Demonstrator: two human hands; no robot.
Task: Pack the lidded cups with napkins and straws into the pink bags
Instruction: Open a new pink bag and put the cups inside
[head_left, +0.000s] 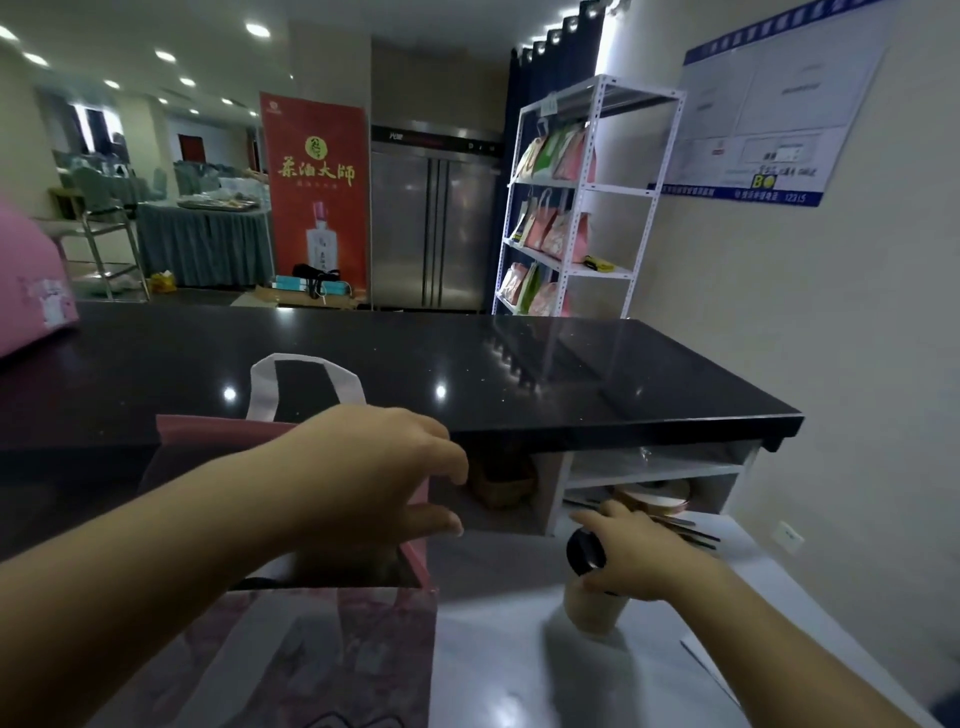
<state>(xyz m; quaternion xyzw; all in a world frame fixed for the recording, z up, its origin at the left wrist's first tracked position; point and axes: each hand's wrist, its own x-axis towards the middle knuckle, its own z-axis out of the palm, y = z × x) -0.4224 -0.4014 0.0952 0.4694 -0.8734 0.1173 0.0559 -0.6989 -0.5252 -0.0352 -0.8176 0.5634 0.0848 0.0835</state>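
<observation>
Nearest, at the lower left, stands a pink bag (332, 654) with its mouth open on the pale lower surface (498, 670). One white handle (306, 387) rises at its far side. The left hand (374, 478) reaches over the bag's mouth with fingers curled loosely and thumb spread below them, near the bag's right wall; whether it actually pinches the wall cannot be told.

To the right, on the same pale surface and apart from the bag, the right hand (639, 558) is closed around a lidded cup (592, 597). The cup is cream-coloured with a black lid, tilted so the lid leans left and away. The fingers wrap the upper part just under the lid.

Just beyond that hand, an open white cubby (654, 483) under the counter holds a round lidded container and some dark straws or sticks, too blurred to tell apart.

Above it runs a glossy black surface (467, 364), with another pink bag (31, 275) at its far left edge.

Farther off stand a white metal shelf (587, 192) with pink and green bags, a steel refrigerator (436, 223), and a red banner (314, 192).
</observation>
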